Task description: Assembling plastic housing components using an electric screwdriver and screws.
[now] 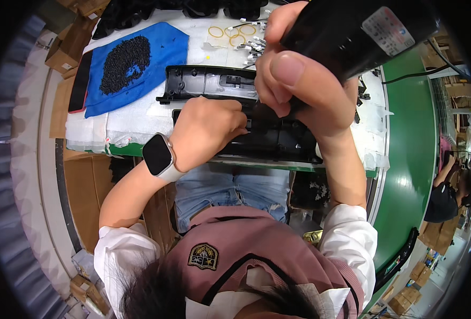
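White-covered, your bench [131, 123] fills twelve o'clock in the head view, with a green surface [406, 175] out at three. Your right hand [312, 87] is wrapped firmly round the driver [334, 40], whose body leans toward one o'clock; its tip is hidden. Your left hand [206, 125] has its fingers drawn together, tips down at the near shell [281, 141]; whether they pinch something small, you cannot tell. That shell lies at twelve o'clock from your lap, with the far shell [201, 82] just beyond. Small black pieces [131, 56], probably screws, are heaped on the blue cloth [171, 40] at ten to eleven. To work well, you would do best to brace the shell, stand the driver square, press evenly and keep your left fingertips off its line.
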